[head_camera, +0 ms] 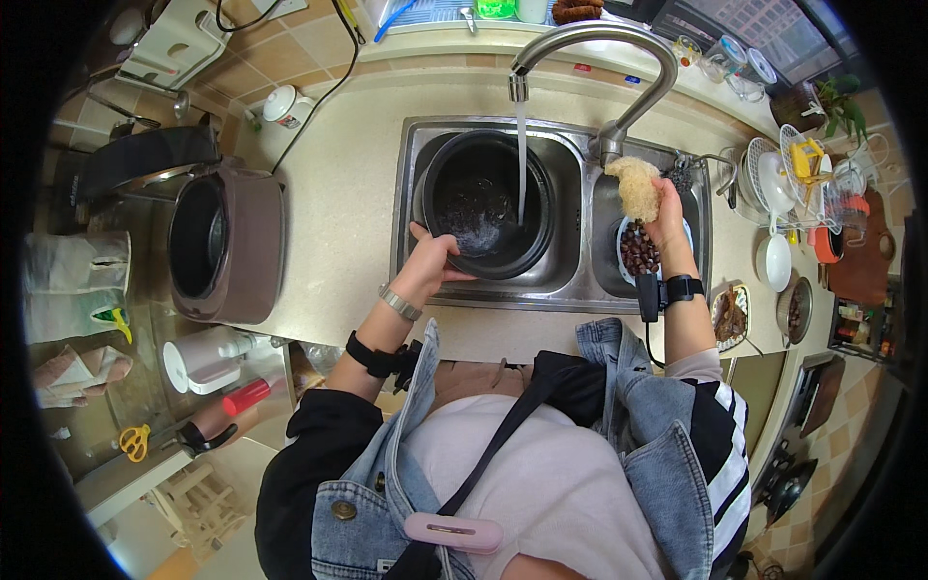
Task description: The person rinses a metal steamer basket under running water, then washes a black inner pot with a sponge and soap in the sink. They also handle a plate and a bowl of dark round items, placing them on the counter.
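My left hand (438, 255) grips the near-left rim of a dark round inner cooking pot (484, 141), which sits tilted in the left basin of the steel double sink (568, 272). From the curved faucet (594, 32) a stream of water (521, 159) falls into the pot, and water swirls at its bottom. Over the right basin my right hand (667, 214) holds a pale loofah sponge (634, 187). Below that hand, a light-coloured bowl (622, 267) of chestnuts (638, 250) is partly hidden by the hand and wrist.
A rice cooker body (254, 246) stands open on the counter at left, near a lidded white mug (283, 107). A dish rack (790, 181) with dishes is at right. Closer to me there are a dish of brown food (730, 319) and a metal bowl (794, 312).
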`<state>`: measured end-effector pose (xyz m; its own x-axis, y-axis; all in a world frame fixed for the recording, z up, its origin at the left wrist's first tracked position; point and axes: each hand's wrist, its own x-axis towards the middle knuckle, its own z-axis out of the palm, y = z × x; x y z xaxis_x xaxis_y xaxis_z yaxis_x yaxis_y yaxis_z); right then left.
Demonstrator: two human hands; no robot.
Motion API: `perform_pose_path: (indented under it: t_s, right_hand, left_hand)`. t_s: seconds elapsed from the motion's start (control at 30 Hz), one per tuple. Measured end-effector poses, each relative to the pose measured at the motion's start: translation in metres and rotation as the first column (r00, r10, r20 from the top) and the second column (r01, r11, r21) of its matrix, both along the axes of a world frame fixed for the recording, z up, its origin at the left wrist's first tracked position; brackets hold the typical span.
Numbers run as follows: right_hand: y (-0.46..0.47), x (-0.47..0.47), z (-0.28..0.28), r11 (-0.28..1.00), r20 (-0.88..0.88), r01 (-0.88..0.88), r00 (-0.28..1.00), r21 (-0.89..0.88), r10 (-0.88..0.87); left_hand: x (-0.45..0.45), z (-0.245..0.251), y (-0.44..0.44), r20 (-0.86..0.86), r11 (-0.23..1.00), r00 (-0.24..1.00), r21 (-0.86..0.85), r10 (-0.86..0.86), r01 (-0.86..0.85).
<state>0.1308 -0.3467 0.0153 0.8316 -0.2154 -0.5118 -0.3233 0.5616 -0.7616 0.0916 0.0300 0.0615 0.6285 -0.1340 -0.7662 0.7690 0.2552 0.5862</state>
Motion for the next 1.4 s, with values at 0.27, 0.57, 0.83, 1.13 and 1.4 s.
perform_pose_path:
  t_s: [0.27,0.57,0.83,1.13,1.4]
  right_hand:
    - [-0.011,0.008,-0.005,1.000,0.051,0.010,0.999,-0.007,-0.010]
    - [0.048,0.002,0.022,0.267,0.287,0.231,0.938,-0.936,0.193]
    - [0.195,-0.008,-0.006,-0.675,-0.803,-0.438,0.260,-0.594,0.537]
    - [0.228,-0.001,-0.055,-0.851,-0.893,-0.270,0.140,-0.450,0.427]
    - [0.217,0.009,-0.041,-0.907,-0.910,-0.295,-0.199,-0.299,0.364]
  left_hand:
    - [-0.001,-0.006,-0.001,-0.021,0.998,0.998,-0.012,-0.057,0.056]
    - [-0.007,-0.011,-0.008,-0.019,0.996,0.997,-0.058,-0.070,0.069]
    - [-0.025,-0.006,-0.014,0.063,0.993,0.993,0.068,-0.101,0.097]
    - [-0.044,-0.045,-0.011,0.233,0.961,0.965,0.271,-0.119,0.053]
    - [-0.029,-0.029,-0.016,0.170,0.996,0.983,0.040,0.070,-0.078]
